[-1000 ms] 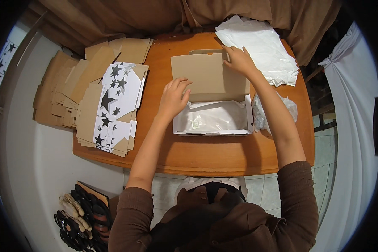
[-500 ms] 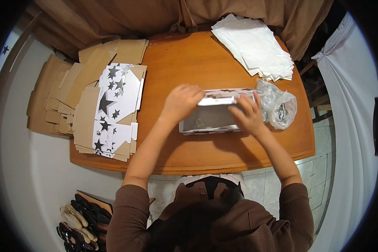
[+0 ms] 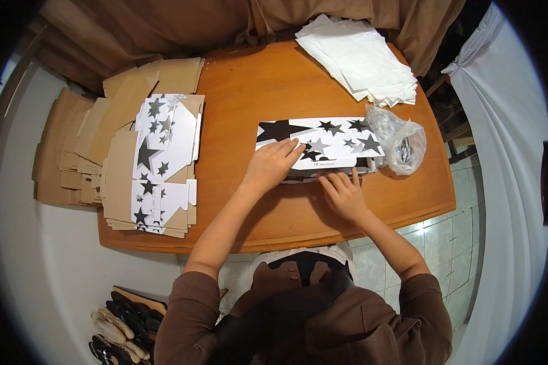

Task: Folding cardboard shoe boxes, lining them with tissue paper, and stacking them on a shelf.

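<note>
A white cardboard box (image 3: 341,129) with black and grey stars lies in front of me. Its lid is folded down over most of the top, and a dark gap shows along the front edge near the right end. My left hand (image 3: 273,163) rests on the left part of the lid with its fingers stretched out. At the front right edge is my right hand (image 3: 346,194), fingers apart and touching the box near the gap. The lid hides the inside. Against the right end of the box lies a clear plastic bag (image 3: 410,149) with small things in it.
Flat cardboard box blanks (image 3: 117,182) are piled on the left, a star-printed blank (image 3: 164,155) on top. White paper sheets (image 3: 359,61) lie stacked at the far right. Brown curtains (image 3: 182,27) hang behind the wooden table (image 3: 243,85). Shoes (image 3: 125,325) stand lower left.
The lid has swung down from its raised position and covers the inside of the box. My left hand has moved onto the lid, and my right hand has come down to the front edge.
</note>
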### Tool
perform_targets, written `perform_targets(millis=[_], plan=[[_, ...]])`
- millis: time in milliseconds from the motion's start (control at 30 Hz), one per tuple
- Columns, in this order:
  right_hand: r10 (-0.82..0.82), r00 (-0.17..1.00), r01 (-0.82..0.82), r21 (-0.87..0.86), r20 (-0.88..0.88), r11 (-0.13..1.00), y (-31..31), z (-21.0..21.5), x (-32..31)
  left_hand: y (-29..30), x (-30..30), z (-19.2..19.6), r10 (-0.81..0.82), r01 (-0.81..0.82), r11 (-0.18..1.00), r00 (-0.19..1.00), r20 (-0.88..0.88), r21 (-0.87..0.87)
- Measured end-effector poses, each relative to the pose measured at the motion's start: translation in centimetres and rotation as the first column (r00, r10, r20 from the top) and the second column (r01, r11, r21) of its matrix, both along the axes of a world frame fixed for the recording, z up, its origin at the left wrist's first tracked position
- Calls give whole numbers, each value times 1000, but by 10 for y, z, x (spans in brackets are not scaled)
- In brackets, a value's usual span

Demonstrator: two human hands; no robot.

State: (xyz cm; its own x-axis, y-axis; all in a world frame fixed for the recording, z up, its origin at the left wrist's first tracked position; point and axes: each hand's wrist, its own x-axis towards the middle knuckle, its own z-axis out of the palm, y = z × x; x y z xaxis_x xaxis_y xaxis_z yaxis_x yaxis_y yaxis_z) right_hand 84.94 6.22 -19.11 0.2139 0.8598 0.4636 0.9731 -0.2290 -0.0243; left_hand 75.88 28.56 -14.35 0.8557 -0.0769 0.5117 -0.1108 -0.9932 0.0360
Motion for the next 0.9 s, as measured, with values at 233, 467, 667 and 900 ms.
perform_targets(millis=[233,467,667,900], plan=[[68,992,-70,11,109,997,-11,-19,-9,-5,-3,-1,15,-16,1000,1000,-19,-27],[93,996,-93,-16,0,995,-9,-14,-10,-13,-8,-23,35,-35,999,999,5,3],[172,985,-172,73,7,982,-6,43,20,-14,-11,-37,51,-51,998,999,-7,34],[69,992,-83,-136,-108,987,5,50,57,-11,-8,-34,53,-53,998,999,13,42]])
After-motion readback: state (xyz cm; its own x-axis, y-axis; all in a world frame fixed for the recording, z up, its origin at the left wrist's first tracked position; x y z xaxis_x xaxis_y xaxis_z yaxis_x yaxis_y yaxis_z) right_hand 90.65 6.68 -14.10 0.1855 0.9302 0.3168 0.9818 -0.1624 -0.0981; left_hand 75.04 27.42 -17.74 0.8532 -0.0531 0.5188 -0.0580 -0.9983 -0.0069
